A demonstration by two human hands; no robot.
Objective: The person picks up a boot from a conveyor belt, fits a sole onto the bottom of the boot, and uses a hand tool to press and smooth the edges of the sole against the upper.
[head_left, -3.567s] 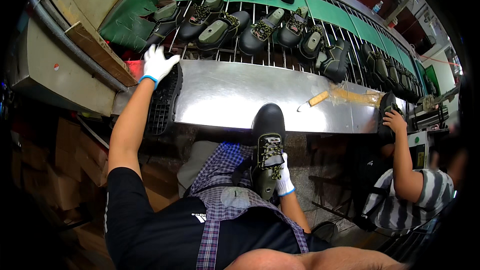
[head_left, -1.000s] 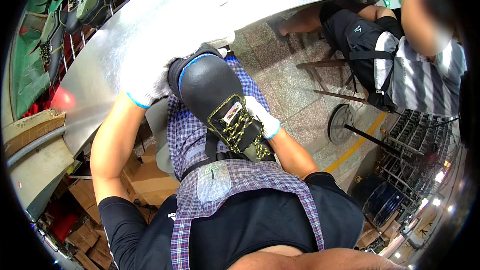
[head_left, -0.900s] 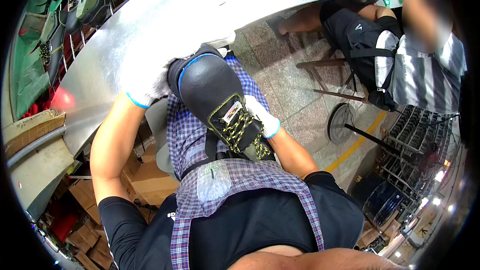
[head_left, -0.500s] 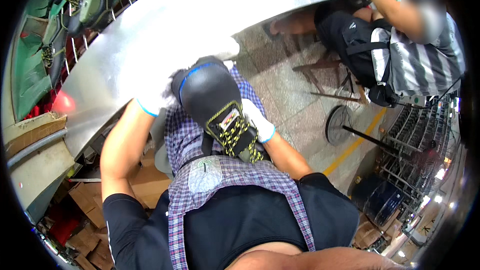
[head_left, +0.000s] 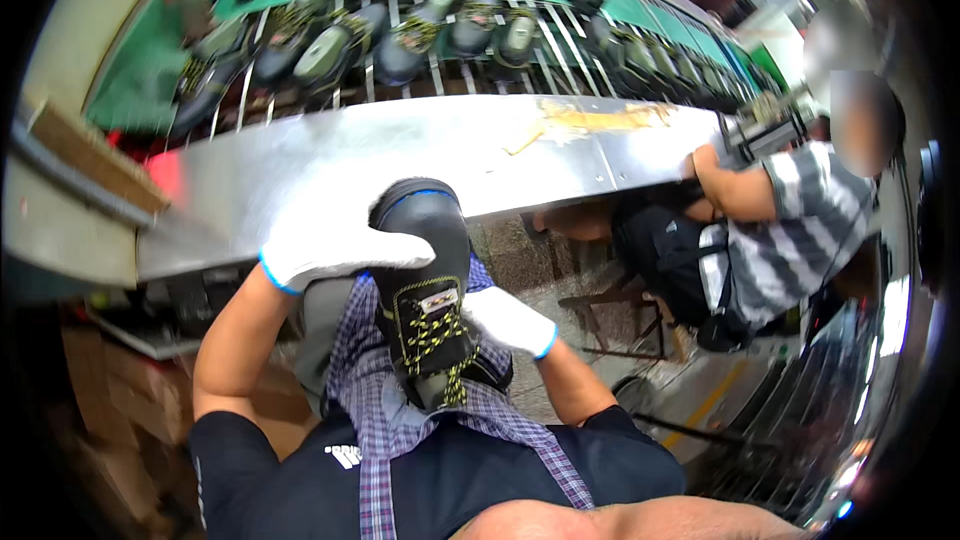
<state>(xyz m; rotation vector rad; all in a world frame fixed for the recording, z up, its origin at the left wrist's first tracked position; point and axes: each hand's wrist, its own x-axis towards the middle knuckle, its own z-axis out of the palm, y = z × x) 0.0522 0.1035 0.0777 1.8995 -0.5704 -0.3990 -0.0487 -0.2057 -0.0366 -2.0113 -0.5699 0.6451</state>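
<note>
A black work shoe [head_left: 420,285] with yellow-and-black laces and a blue line above its sole is held over my lap, toe pointing away from me. My left hand [head_left: 345,252], in a white glove with a blue cuff, lies across the shoe's left side and front, gripping it with the thumb on top. Against the shoe's right side, near the laces, presses my right hand [head_left: 508,320], gloved the same way; its fingertips are partly hidden behind the shoe. A checked apron [head_left: 352,355] covers my lap beneath.
Ahead runs a metal worktable [head_left: 400,130] with a yellowish smear on it. Beyond it, several shoes [head_left: 405,40] stand on a rack of metal rods. A co-worker in a striped shirt [head_left: 805,225] sits at the right. Cardboard boxes [head_left: 120,390] lie at lower left.
The view has tipped up, bringing the shoe rack into sight. The shoe is turned more upright, and my left hand has come round from beside its toe onto its front.
</note>
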